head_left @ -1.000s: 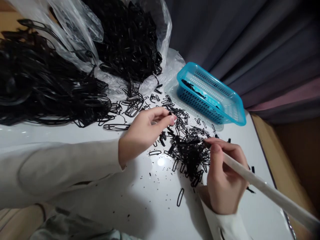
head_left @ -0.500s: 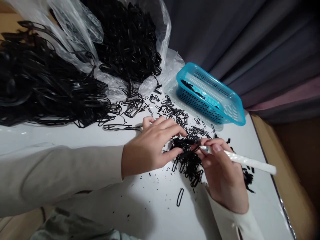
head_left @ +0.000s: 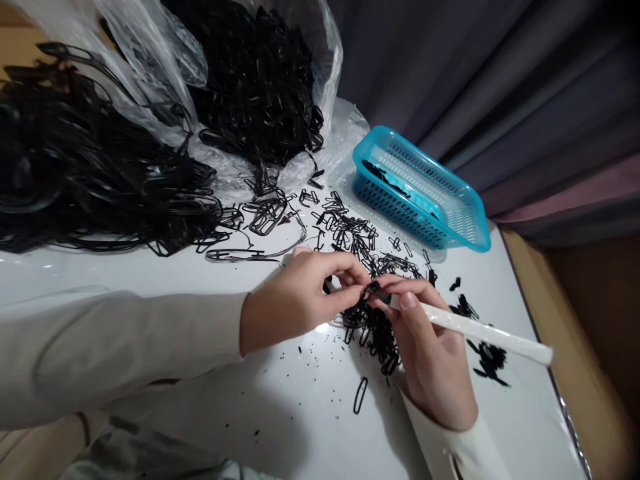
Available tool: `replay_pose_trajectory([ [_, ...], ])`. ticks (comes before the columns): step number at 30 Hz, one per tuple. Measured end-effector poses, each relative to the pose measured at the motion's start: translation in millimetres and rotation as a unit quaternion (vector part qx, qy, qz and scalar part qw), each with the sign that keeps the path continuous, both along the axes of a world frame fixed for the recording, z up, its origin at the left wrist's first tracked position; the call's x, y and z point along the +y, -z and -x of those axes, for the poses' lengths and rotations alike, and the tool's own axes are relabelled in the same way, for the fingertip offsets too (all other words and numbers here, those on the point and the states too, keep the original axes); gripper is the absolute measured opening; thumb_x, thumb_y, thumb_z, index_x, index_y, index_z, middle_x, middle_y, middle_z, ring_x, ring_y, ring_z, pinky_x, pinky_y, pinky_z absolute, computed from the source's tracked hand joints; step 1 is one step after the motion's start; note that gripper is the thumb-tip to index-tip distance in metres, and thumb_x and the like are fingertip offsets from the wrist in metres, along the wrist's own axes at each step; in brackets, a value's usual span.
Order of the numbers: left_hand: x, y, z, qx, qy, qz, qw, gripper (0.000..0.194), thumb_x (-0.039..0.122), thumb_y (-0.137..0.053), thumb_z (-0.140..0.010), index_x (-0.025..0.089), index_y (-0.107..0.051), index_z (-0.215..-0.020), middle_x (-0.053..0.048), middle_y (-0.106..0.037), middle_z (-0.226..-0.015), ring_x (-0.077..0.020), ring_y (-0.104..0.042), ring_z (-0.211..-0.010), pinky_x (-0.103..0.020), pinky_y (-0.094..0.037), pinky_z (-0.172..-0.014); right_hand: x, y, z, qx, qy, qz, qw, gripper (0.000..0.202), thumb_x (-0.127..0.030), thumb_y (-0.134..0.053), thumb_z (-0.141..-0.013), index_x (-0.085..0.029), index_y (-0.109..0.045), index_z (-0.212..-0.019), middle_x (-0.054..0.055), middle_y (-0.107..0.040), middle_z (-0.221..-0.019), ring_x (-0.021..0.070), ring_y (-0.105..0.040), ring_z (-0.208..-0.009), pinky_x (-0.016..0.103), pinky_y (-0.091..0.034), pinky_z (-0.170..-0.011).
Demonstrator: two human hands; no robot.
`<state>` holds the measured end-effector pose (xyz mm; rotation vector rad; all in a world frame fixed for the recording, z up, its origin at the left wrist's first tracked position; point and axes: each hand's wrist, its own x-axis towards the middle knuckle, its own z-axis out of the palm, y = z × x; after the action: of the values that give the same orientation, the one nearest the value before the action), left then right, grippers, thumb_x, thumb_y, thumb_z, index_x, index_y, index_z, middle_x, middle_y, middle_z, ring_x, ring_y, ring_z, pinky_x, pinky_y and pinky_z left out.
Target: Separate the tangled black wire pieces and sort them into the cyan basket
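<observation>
Over a small heap of black loop-shaped pieces (head_left: 377, 333), my left hand (head_left: 310, 287) pinches a little black piece (head_left: 371, 289) between thumb and fingers. My right hand (head_left: 425, 347) is closed around a white stick-like tool (head_left: 490, 331), whose near end points at that piece. The fingertips of both hands almost meet there, and the tool's working tip is hard to make out. More black loops (head_left: 350, 230) lie scattered beyond the hands.
A blue basket (head_left: 425, 230) with some black bits stands at the back right. Large tangles of black strips (head_left: 100, 160) fill the left, beside a clear plastic bag (head_left: 330, 67). Black scraps (head_left: 490, 363) lie right of my right hand on the white table (head_left: 280, 427).
My left fingers have closed from spread to a pinch on a small black piece. My right hand has shifted slightly left with the white tool, uncovering more scraps at the right.
</observation>
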<state>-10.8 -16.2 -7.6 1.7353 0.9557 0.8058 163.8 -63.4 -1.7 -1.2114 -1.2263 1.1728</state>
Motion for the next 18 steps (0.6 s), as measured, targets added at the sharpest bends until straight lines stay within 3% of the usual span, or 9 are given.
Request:
replay_pose_trajectory([
  [4,-1.3,0.2,-0.2,-0.006,-0.012,0.031,0.999,0.009,0.023,-0.055,-0.085,0.022,-0.063,-0.087,0.004,-0.067,-0.082,-0.0119,-0.061,-0.075,-0.025,-0.046,-0.069,-1.7,1.9,1.8,-0.026,0.025,-0.016,0.999,0.011,-0.031,-0.057,-0.09,-0.025,-0.066,-0.088,0.001,-0.063,-0.104,0.0163,-0.061,-0.097,0.038,-0.044,-0.096],
  [8,-1.8,2.1,-0.6,-0.016,-0.012,0.043,0.999,0.01,0.024,-0.054,-0.086,0.023,-0.064,-0.087,0.004,-0.068,-0.086,-0.0131,-0.062,-0.082,-0.026,-0.047,-0.074,-3.3,1.2,2.7,-0.043,0.041,-0.037,0.998,0.012,-0.031,-0.056,-0.09,-0.024,-0.066,-0.088,0.002,-0.065,-0.102,0.0167,-0.061,-0.097,0.036,-0.047,-0.091],
  [18,-2.4,6.6,0.4,-0.005,-0.032,0.03,0.999,0.008,0.027,-0.056,-0.084,0.026,-0.064,-0.087,0.006,-0.068,-0.085,-0.0127,-0.061,-0.079,-0.026,-0.045,-0.07,-3.9,2.6,1.9,-0.06,0.029,-0.056,0.996,0.012,-0.029,-0.054,-0.092,-0.023,-0.064,-0.09,0.002,-0.065,-0.102,0.0155,-0.061,-0.098,0.032,-0.047,-0.091],
])
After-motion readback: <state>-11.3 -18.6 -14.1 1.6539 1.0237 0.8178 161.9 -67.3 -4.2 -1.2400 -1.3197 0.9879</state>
